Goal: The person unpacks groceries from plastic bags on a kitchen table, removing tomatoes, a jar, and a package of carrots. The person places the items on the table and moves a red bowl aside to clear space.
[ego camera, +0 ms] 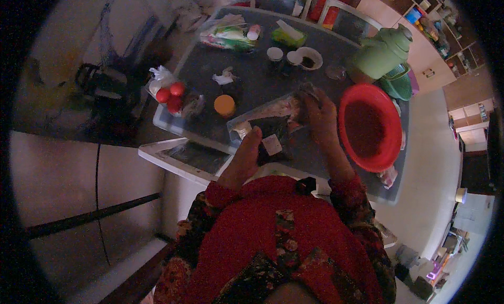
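A clear plastic package (267, 111) with pale contents spans the space between my two hands, over the near part of the table. My left hand (245, 156) grips its lower left end, thumb on top. At the upper right end, the fingers of my right hand (322, 115) are closed on the crinkled plastic. A white label (271, 144) shows on the package's dark lower part. What exactly lies inside is too dim to tell. Left of the package stands a jar with an orange lid (225, 105).
Right of my right hand sits a red plastic basin (397, 126), with a green thermos jug (380, 56) behind it. Two white-lidded jars (275, 53) and a bowl (318, 56) stand farther back. Bagged red fruits or vegetables (173, 97) lie at the left edge, near a white-framed chair (177, 170).
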`<state>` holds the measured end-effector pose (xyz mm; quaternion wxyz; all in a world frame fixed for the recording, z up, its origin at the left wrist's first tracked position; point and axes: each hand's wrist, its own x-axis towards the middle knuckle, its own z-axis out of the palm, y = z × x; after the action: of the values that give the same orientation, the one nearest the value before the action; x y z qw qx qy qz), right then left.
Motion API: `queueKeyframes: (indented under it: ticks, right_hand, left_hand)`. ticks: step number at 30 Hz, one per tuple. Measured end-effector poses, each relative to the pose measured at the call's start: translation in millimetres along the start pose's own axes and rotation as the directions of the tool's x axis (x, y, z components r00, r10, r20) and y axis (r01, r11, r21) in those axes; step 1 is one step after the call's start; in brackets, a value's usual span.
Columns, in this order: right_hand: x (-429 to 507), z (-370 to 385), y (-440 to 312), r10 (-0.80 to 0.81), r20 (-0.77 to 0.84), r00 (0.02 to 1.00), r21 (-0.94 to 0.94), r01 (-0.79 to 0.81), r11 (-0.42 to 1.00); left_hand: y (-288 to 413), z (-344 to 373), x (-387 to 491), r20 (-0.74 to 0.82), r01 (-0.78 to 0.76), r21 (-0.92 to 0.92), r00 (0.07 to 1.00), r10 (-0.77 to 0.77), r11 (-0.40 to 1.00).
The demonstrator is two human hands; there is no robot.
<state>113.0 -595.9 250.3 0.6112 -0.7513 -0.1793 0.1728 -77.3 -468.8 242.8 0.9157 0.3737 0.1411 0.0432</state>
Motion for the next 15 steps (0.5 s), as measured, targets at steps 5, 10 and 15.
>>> queueKeyframes:
  ticks: [5,10,15]
  right_hand:
    - [-54.0,39.0,-51.4,-0.447,0.261,0.856,-0.325,0.514,0.794]
    - [-56.4,49.4,-44.6,-0.509,0.428,0.747,-0.502,0.665,0.554]
    - [-29.7,9.8,5.6,-0.451,0.353,0.819,-0.439,0.571,0.694]
  left_hand:
    - [-35.0,-34.8,26.1,0.014,0.105,-0.243,0.994,-0.105,0.964]
    - [-28.6,-18.1,17.1,-0.111,0.061,-0.098,0.991,-0.072,0.993]
    - [-22.9,-21.7,18.7,-0.121,0.048,0.102,0.992,-0.035,0.994]
